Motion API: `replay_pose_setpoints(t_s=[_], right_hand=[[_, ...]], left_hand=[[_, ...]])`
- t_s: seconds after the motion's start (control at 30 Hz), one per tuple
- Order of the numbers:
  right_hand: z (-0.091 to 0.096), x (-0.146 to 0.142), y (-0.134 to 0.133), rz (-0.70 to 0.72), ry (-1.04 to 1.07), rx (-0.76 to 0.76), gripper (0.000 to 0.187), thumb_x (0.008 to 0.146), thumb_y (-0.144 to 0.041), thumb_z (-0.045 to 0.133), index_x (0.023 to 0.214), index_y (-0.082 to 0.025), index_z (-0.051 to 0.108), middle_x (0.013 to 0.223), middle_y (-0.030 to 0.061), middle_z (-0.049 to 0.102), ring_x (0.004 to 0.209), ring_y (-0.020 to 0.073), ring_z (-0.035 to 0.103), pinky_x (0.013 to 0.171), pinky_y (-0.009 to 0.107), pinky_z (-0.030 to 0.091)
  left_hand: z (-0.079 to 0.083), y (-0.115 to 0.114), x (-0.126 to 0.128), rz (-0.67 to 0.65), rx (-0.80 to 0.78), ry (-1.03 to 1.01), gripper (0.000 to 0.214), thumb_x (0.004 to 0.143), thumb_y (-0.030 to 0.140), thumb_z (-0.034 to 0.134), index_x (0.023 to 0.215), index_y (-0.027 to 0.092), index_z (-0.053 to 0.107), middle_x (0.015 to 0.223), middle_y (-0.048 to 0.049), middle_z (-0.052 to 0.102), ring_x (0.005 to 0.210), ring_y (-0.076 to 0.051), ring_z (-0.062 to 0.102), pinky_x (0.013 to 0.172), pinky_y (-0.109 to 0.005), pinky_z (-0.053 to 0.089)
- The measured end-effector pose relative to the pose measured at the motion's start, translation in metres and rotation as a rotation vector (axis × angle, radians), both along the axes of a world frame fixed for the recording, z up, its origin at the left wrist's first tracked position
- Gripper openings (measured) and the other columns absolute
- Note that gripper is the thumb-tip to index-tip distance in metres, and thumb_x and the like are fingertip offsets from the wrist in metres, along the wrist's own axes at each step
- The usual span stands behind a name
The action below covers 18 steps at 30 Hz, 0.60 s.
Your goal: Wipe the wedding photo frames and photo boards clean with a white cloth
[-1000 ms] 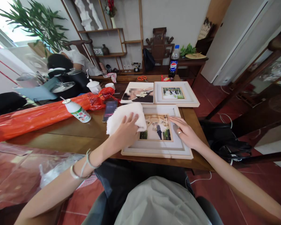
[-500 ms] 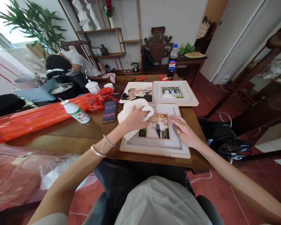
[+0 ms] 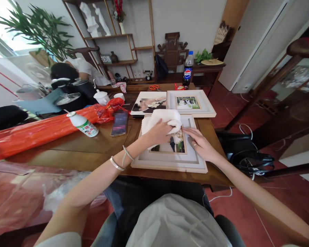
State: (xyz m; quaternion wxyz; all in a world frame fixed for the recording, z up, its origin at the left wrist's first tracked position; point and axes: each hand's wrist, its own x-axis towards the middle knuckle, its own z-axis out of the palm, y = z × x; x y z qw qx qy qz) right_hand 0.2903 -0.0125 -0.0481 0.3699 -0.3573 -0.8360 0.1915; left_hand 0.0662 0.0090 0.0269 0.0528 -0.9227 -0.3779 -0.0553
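1. We rest our left hand (image 3: 158, 133) palm down on a white cloth (image 3: 166, 116). Its fingers curve a little over the folds; we cannot tell whether they pinch the fabric or only press on it.
2. We see the white cloth bunched across the upper left of the near frame (image 3: 167, 167), covering part of the photo inside it.
3. We lay our right hand (image 3: 201, 145) over the right side of that frame, fingers extended and close together, the tips just beside the photo's edge. It wears a ring and grips nothing that we can see.
4. We have the near frame flat on the wooden table (image 3: 108, 149), at the edge closest to our body. It has a pale border, and a dark-suited figure shows in its picture.
5. Beyond it we find a second frame (image 3: 209, 109) on the right and an unframed print (image 3: 148, 107) on the left, side by side.
6. To our left we see a phone (image 3: 119, 123), a white bottle (image 3: 86, 127) with a green label, and a long bundle (image 3: 51, 127) in orange-red plastic.
7. Farther back we make out a white teapot (image 3: 101, 97), orange-handled scissors (image 3: 153, 87) and a blue-capped cola bottle (image 3: 187, 72).
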Motion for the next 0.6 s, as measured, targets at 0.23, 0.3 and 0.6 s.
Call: replay_pose_setpoints(t_s=[0.23, 0.3, 0.6], right_hand=[[0.000, -0.001, -0.001, -0.017, 0.011, -0.024, 0.074, 0.068, 0.001, 0.037, 0.134, -0.031, 0.046, 0.137, 0.0021, 0.049, 0.130, 0.0239, 0.037, 0.110, 0.056, 0.028], [0.000, -0.001, -0.001, -0.014, 0.003, -0.016, 0.073, 0.069, 0.001, 0.038, 0.134, -0.031, 0.046, 0.137, 0.0024, 0.049, 0.130, 0.0240, 0.037, 0.110, 0.055, 0.028], [-0.001, 0.001, 0.000, -0.013, -0.049, 0.035, 0.067, 0.073, -0.001, 0.037, 0.135, -0.025, 0.046, 0.134, 0.0079, 0.050, 0.127, 0.0279, 0.038, 0.105, 0.058, 0.032]], left_hand=[[0.003, 0.010, -0.037, 0.117, -0.030, 0.149, 0.020, 0.079, 0.011, 0.042, 0.084, 0.011, 0.061, 0.092, -0.0141, 0.069, 0.089, -0.027, 0.065, 0.088, -0.042, 0.045], [0.006, 0.008, -0.034, 0.091, -0.006, 0.138, 0.021, 0.081, 0.011, 0.041, 0.085, 0.010, 0.061, 0.094, -0.0132, 0.069, 0.091, -0.025, 0.065, 0.088, -0.039, 0.044], [0.000, 0.027, 0.043, -0.219, -0.019, -0.014, 0.023, 0.084, 0.010, 0.041, 0.094, 0.010, 0.061, 0.115, -0.0129, 0.064, 0.120, -0.024, 0.050, 0.100, -0.036, 0.039]])
